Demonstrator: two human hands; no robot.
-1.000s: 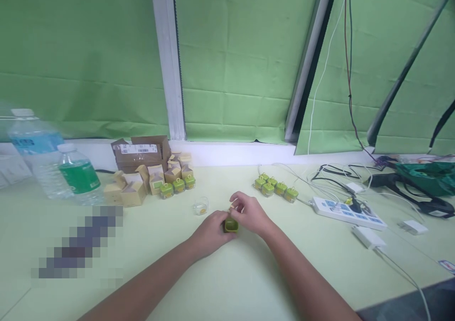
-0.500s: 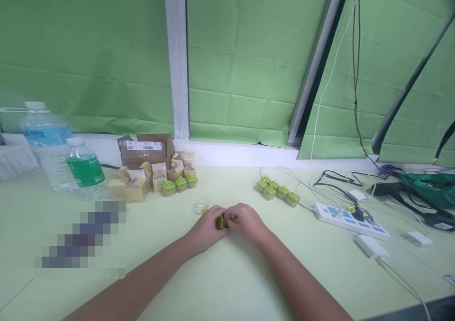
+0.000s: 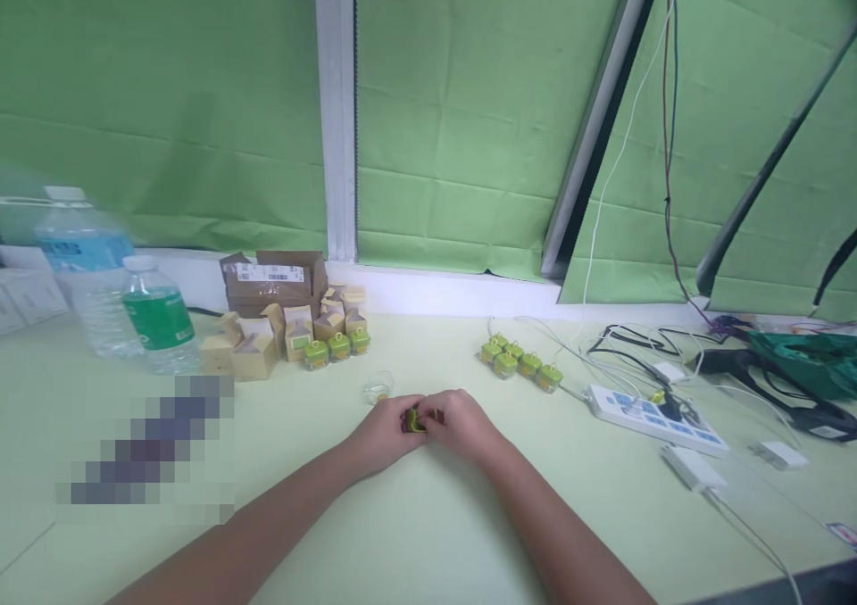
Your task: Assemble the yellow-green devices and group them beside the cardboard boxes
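Green plastic piece (image 3: 413,420): held low between both hands, just below the middle of the frame; mostly covered by fingers, and from where I stand it could be a lid like those on the little boxes.
Left hand (image 3: 383,437): closed around the piece, steadying it from the left.
Right hand (image 3: 463,422): fingertips bunched together at the piece's edge; I can't tell whether they pinch it or something small inside.
Fingerwork: the step in hand looks like fiddling with the piece's inner side; the next move, I'd judge, calls for a firm left hold and a light right fingertip.
Clear cup (image 3: 378,388): just beyond the left fingers, an orange spot on it; near enough to be knocked by a stray knuckle.
Green-lidded boxes: three in a row (image 3: 338,346) left of centre, and a cluster (image 3: 511,356) right of centre.
Cartons: small tan ones (image 3: 255,356) at centre left, a brown cardboard box (image 3: 273,285) behind them.
Bottles: one green-labelled (image 3: 159,319), one blue-labelled (image 3: 86,255), far left.
Power strip (image 3: 653,420): lower right among cables (image 3: 612,362), well apart from the hands.
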